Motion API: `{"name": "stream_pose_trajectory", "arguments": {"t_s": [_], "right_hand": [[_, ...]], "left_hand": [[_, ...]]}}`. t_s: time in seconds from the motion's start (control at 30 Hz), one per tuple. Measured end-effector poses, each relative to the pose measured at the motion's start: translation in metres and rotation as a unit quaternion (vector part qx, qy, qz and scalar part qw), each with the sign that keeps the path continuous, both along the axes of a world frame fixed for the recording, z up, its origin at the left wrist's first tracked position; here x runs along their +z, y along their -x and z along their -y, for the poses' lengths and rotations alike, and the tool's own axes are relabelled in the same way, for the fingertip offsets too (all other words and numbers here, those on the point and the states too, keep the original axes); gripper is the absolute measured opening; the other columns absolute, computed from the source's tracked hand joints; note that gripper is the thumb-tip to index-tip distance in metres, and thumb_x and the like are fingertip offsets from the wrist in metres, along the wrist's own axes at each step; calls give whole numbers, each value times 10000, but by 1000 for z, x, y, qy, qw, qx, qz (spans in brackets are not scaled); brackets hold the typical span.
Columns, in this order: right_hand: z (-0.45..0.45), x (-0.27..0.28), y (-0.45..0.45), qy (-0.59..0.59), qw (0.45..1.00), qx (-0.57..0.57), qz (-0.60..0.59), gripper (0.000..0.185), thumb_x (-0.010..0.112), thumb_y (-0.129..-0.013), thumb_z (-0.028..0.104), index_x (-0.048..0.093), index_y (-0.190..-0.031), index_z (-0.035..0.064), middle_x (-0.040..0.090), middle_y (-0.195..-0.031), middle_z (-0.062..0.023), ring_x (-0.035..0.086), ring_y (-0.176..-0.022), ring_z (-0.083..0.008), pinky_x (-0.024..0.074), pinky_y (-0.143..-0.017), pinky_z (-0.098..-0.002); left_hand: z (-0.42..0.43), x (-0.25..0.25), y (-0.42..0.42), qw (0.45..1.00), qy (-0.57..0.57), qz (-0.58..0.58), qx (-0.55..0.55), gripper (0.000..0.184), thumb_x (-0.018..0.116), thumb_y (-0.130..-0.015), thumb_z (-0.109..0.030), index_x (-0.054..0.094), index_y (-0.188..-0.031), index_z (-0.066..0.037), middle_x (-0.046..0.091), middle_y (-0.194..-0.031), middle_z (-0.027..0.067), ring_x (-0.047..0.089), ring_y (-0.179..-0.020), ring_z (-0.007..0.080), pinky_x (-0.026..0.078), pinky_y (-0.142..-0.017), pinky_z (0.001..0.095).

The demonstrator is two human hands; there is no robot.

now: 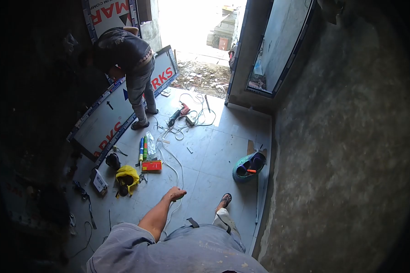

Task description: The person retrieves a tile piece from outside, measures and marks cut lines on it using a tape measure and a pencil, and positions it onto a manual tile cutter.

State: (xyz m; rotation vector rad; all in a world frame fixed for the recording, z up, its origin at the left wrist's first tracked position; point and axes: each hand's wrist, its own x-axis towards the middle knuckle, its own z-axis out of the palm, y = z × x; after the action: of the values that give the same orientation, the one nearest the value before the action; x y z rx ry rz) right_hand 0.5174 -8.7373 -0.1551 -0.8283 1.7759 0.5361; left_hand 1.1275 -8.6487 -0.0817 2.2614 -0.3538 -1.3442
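My left hand (pixel 175 194) reaches out over the tiled floor, its fingers closed. What it holds, if anything, is too small to make out. A white cord (pixel 180 169) runs across the tiles and passes at or under this hand; whether it is gripped does not show. Nearest on the left lie a red box (pixel 151 166) and a yellow bag (pixel 127 176). Beyond the box are a blue tube (pixel 141 149) and a green tube (pixel 145 149). My right hand is out of the frame.
A co-worker (pixel 132 61) bends over a large framed panel (pixel 95 129) leaning at the left. A red and dark power tool (pixel 178 114) lies among tangled cords. A teal bag (pixel 246 169) with tools stands by the right wall (pixel 332 159). Rubble (pixel 202 75) lies outside the doorway.
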Motion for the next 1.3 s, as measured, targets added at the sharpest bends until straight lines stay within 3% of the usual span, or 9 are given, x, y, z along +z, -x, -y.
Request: {"name": "stream_pose_trajectory", "arguments": {"t_s": [0.23,0.3,0.53,0.7,0.97,1.0,1.03,1.17,1.3], "right_hand": [[315,-48,-114,106,993,29,38,195,593,-898,224,661,-873,42,685,-725,-150,672,-591,-291,539,-492,-455],[453,4,-237,191,969,83,132,114,561,-937,178,610,-957,77,601,-673,-86,618,-489,-223,517,-397,-392],[770,127,-586,471,813,236,247,187,584,-861,195,683,-880,37,668,-696,-54,647,-555,-144,547,-540,-312],[815,138,-731,423,832,245,263,178,582,-884,189,679,-926,47,657,-725,-49,636,-560,-125,530,-511,-281],[753,73,-733,95,971,210,60,200,619,-866,169,668,-1001,30,646,-746,-84,632,-573,-192,504,-478,-331],[751,77,-738,72,948,311,2,194,630,-842,156,688,-969,22,673,-781,-94,662,-627,-229,530,-518,-372],[761,47,-717,89,786,611,28,179,631,-819,128,705,-931,10,694,-817,-110,685,-685,-260,543,-555,-405],[790,99,-805,39,926,374,-18,197,674,-860,178,692,-904,-13,701,-795,-130,680,-630,-272,534,-519,-437],[886,58,-914,47,932,355,-50,241,640,-920,241,667,-894,3,672,-724,-120,642,-543,-249,525,-478,-402]], "left_hand": [[79,-16,-56,993,-112,-25,33,560,646,-735,-439,677,-931,84,669,-855,219,654,-729,295,544,-596,408],[92,-9,-61,987,-139,-11,78,487,641,-781,-420,665,-793,67,614,-680,155,551,-546,225,481,-512,386],[162,-36,-134,962,-129,-84,228,503,690,-749,-401,690,-913,74,666,-798,202,620,-669,274,502,-604,427],[219,-102,-226,942,-134,-128,279,439,679,-749,-398,674,-771,40,602,-657,169,582,-568,255,470,-533,419],[391,-19,-490,968,-40,-77,237,467,640,-768,-411,658,-832,51,628,-710,162,606,-580,272,534,-514,403],[409,-17,-529,971,-28,-57,230,470,638,-770,-410,660,-861,50,634,-742,166,614,-605,275,537,-515,408],[424,-17,-561,974,-12,-35,223,474,635,-772,-409,663,-891,50,641,-774,171,623,-629,277,541,-515,412],[489,-13,-685,964,14,-12,266,461,622,-782,-398,666,-929,36,647,-859,167,635,-695,284,536,-509,427],[532,-20,-763,965,2,-3,262,437,619,-784,-397,667,-924,14,641,-862,156,632,-712,280,526,-504,420]]}}
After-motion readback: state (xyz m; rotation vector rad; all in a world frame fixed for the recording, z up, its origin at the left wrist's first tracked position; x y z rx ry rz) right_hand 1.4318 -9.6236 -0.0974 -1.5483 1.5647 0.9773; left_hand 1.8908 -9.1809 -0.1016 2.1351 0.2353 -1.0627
